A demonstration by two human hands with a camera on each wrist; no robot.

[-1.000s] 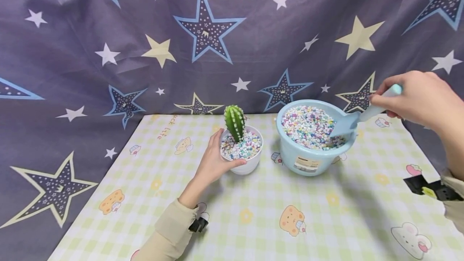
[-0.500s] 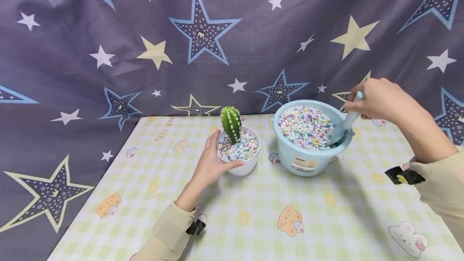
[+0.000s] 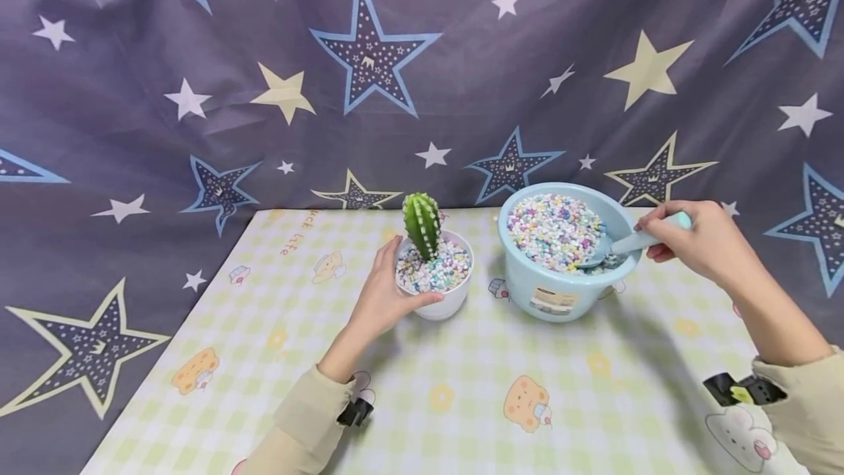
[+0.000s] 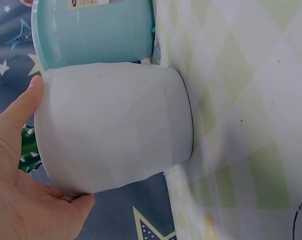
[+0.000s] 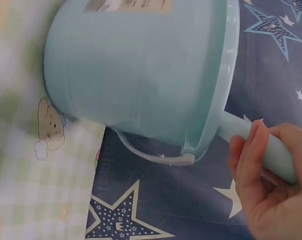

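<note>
Scoop (image 3: pixel 620 245): lying nearly level, blade dipping left into the bowl (image 3: pixel 527 281).
Right hand (image 3: pixel 699 244): pinching its handle.
Left hand (image 3: pixel 385 295): curling around the pot (image 3: pixel 451 303).

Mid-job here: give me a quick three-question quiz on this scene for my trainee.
1. True or false: the left hand grips the white pot.
2. What does the right hand hold? A) scoop B) cactus C) nothing
3. Where is the scoop's blade?

Key:
1. True; its fingers and thumb curl round the pot's side.
2. A; it holds the scoop's handle.
3. In the pebbles inside the blue bowl, near its right rim.
</note>
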